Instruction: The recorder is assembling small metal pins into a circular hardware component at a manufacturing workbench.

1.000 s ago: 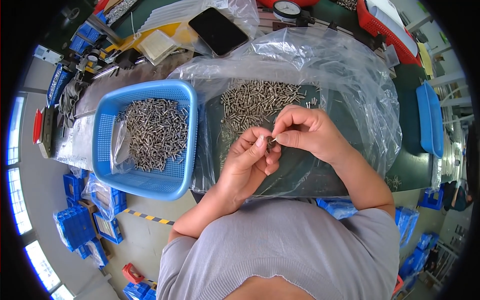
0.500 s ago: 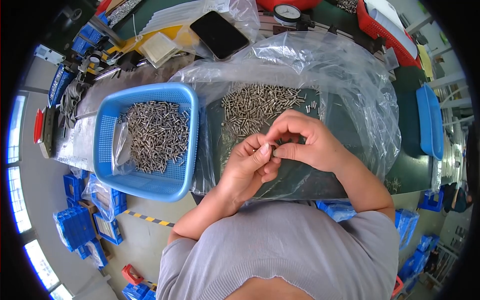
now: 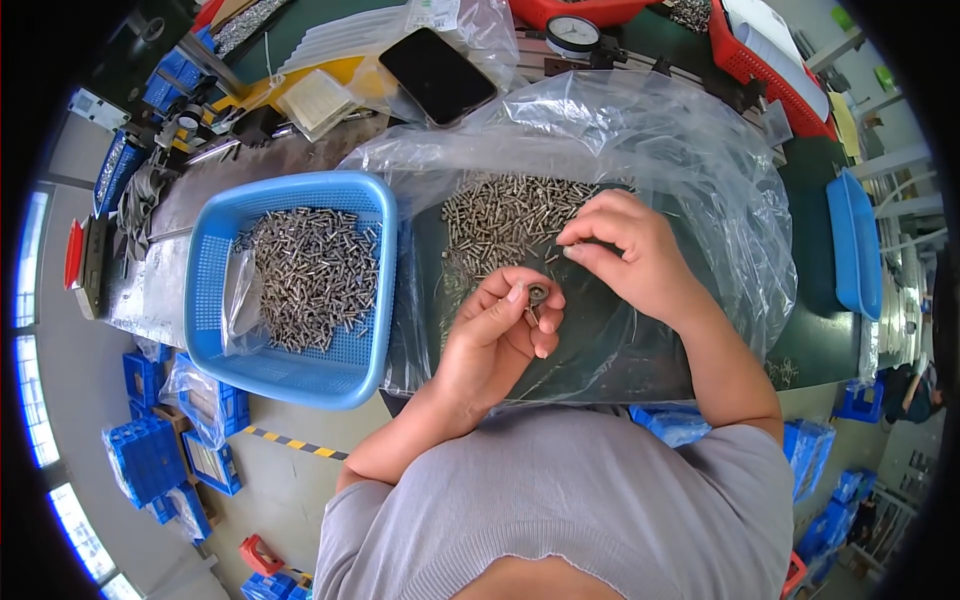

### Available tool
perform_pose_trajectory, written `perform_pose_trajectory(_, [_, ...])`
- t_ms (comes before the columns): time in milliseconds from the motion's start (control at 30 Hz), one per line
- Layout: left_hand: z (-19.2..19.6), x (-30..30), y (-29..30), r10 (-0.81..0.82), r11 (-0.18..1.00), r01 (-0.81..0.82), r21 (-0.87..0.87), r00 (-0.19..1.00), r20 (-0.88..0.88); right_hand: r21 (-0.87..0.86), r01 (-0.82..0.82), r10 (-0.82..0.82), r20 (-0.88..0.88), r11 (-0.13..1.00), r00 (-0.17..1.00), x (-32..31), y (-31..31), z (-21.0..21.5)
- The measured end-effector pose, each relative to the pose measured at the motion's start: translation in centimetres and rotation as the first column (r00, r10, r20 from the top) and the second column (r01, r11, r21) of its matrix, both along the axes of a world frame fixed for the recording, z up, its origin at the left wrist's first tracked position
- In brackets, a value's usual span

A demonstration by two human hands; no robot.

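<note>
My left hand point(image 3: 500, 335) pinches a small metal screw with a washer point(image 3: 537, 294) between thumb and forefinger, held over the clear plastic bag point(image 3: 700, 180) spread on the table. My right hand point(image 3: 630, 255) reaches to the near edge of the loose pile of small metal screws point(image 3: 505, 215) lying on that bag, its fingertips curled together at a screw. Whether a screw is held there I cannot tell. To the left stands a blue plastic basket point(image 3: 215, 260) filled with more metal screws point(image 3: 310, 275).
A black phone point(image 3: 437, 75) and a white pad point(image 3: 315, 100) lie at the back of the table. A dial gauge point(image 3: 572, 35) and red trays point(image 3: 765, 70) sit behind the bag. A blue tray point(image 3: 855, 245) is at the right; blue crates point(image 3: 150, 460) stand on the floor.
The two hands were together on one small part; now they have separated. My right hand moved up to the screw pile while my left keeps the screw.
</note>
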State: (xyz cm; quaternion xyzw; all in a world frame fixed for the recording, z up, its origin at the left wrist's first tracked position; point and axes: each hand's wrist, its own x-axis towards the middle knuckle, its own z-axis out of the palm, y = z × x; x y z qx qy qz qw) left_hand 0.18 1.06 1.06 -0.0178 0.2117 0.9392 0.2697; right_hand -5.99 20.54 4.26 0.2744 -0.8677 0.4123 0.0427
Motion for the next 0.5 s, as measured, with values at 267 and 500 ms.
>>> perform_pose_trajectory(267, [0.2, -0.1, 0.0, -0.011, 1.000, 0.012, -0.023, 1.000, 0.025, 0.210, -0.016, 0.042, -0.119, 0.978, 0.992, 0.1, -0.5, -0.7])
perform_pose_trajectory(500, [0.1, 0.1, -0.2, -0.014, 0.999, 0.013, 0.029, 0.999, 0.033, -0.257, -0.051, 0.151, 0.390, 0.965, 0.908, 0.9, -0.5, 1.2])
